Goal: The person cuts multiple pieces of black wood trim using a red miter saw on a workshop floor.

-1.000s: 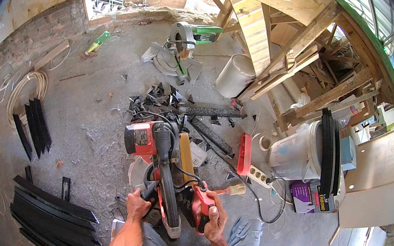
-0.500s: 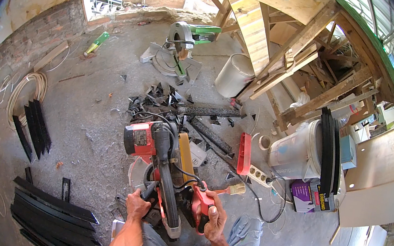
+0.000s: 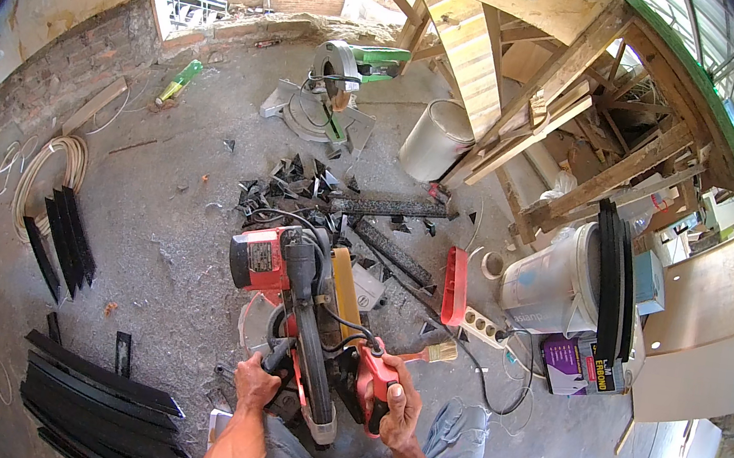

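Note:
A red and black mitre saw (image 3: 308,342) stands on the floor in front of my knees, its blade guard pointing toward me. My left hand (image 3: 257,383) is closed around a black handle (image 3: 279,355) at the left of the saw. On the right side, my right hand (image 3: 399,411) wraps the saw's red and black grip (image 3: 374,383). A yellow bar (image 3: 345,291) lies along the saw's right side. Just beyond the saw are black angular offcuts (image 3: 285,186). The saw's base and whatever lies under the blade are mostly hidden.
Black strips (image 3: 100,393) lie at the lower left, with more by a coiled hose (image 3: 40,177). Rightward are a brush (image 3: 434,353), a red tray (image 3: 455,287), a power strip (image 3: 484,328) with cables and a white bucket (image 3: 555,277). A green mitre saw (image 3: 339,86) stands farther back.

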`<state>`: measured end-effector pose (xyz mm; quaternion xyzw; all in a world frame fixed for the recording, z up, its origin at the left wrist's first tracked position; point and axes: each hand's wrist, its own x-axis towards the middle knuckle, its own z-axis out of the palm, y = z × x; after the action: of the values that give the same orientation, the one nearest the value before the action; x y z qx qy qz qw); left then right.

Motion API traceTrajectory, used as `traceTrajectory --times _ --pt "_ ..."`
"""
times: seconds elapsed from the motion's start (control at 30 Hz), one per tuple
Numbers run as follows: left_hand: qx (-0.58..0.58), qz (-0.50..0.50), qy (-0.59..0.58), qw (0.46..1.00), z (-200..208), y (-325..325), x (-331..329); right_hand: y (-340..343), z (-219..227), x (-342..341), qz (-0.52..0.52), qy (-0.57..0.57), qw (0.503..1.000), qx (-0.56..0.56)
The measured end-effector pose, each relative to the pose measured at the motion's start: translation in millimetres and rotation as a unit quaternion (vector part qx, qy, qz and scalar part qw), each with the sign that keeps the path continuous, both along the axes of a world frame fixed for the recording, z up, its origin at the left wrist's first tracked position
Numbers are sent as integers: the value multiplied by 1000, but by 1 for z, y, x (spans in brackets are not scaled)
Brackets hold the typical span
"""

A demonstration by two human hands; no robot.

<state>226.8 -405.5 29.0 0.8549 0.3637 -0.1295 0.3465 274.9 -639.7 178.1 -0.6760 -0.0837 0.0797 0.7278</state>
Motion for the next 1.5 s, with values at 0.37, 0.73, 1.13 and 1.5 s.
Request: traceTrajectory --times 0.37,0.73,1.13,1.5 --pt "-7 0 -16 1000 -1 0 -1 0 1 0 0 9 1000 -10" --pt "-10 7 -17 1000 2 0 1 0 0 -1 3 5 1000 -7" --pt "-7 0 -8 1000 10 -1 3 -2 -1 -2 4 11 1000 -9" --pt "-8 -1 -9 1000 4 -1 2 -4 -6 -4 1 13 1000 8"
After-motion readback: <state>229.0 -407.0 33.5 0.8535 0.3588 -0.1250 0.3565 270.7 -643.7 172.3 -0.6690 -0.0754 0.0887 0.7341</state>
